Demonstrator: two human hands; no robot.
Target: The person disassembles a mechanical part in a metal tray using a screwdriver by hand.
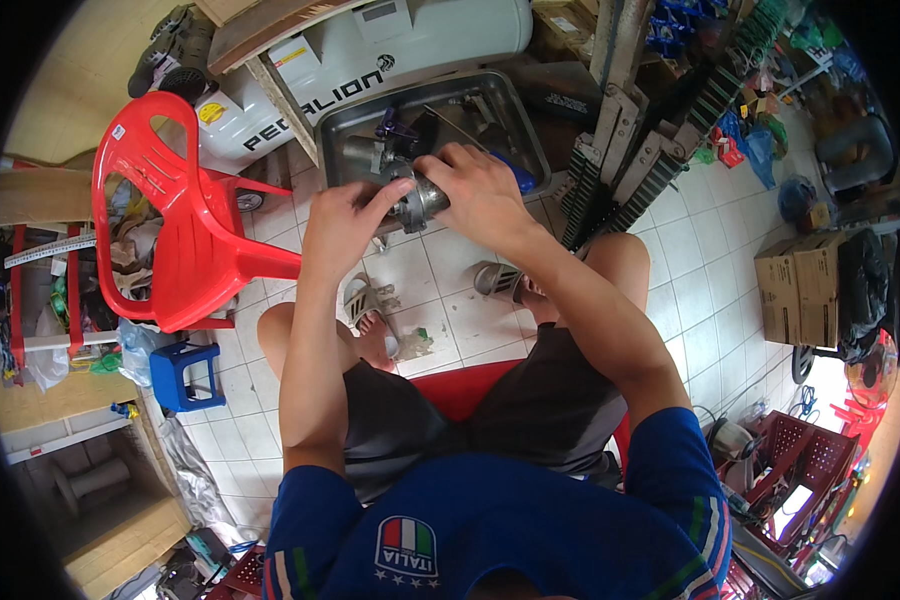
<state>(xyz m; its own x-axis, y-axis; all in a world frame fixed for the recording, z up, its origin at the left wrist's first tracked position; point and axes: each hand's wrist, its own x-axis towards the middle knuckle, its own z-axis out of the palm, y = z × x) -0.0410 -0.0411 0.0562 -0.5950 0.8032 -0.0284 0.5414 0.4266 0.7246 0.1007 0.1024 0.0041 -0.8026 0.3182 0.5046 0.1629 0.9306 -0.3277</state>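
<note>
Between my hands is a grey metal cylindrical part [419, 203] with a wider ring around it, held above the floor at the near edge of a metal tray [322, 140]. My left hand [348, 222] grips its left side, thumb laid along the top. My right hand [478, 192] wraps over its right end, hiding that end. Inside the tray lie a metal cylinder [362, 154], a dark purple tool [397, 128] and a tool with a blue handle [516, 172], partly behind my right hand. What the part is exactly, I cannot tell.
A red plastic chair [185, 240] stands at the left, with a blue stool [186, 376] nearer. Behind the tray lies a white tank [440, 45]. A metal frame with green-edged slats [635, 150] rises at the right. Farther right are cardboard boxes [798, 290] and a dark red crate [800, 465].
</note>
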